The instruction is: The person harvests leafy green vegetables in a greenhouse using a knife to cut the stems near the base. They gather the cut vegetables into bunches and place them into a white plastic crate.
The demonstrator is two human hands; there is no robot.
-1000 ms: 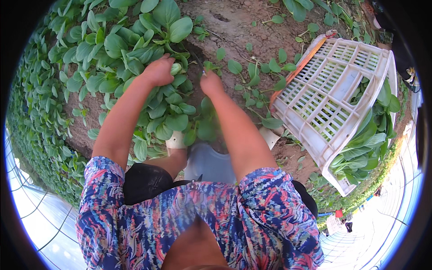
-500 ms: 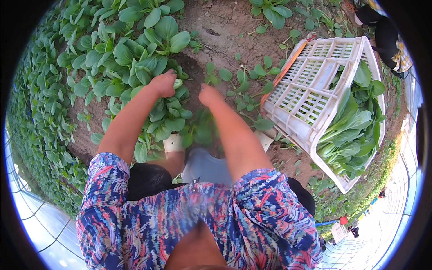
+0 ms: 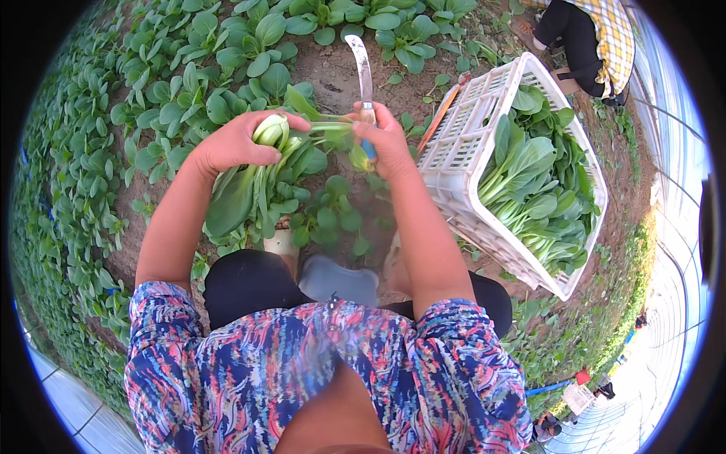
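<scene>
My left hand [image 3: 240,140] is closed around a head of bok choy [image 3: 271,132], its pale cut base pointing up and its leaves hanging below the palm. In my right hand [image 3: 384,140] is a knife [image 3: 361,64] with a blue and brown handle; its curved, soil-marked blade points away from me. Pinched along with the handle are a few leaf stalks [image 3: 327,127], stretching between my two hands. A yellowish leaf [image 3: 361,159] hangs under the right fingers.
A white plastic crate [image 3: 473,189] lies tilted at the right, holding many cut bok choy. Rows of growing greens [image 3: 91,197] cover the left and far side. A grey-blue stool [image 3: 339,280] shows between my knees. Another person [image 3: 582,38] crouches at the far right.
The bok choy has come up off the ground in my left hand, base upward. My right hand has risen with the knife now in plain view, and leaf stalks are between the hands.
</scene>
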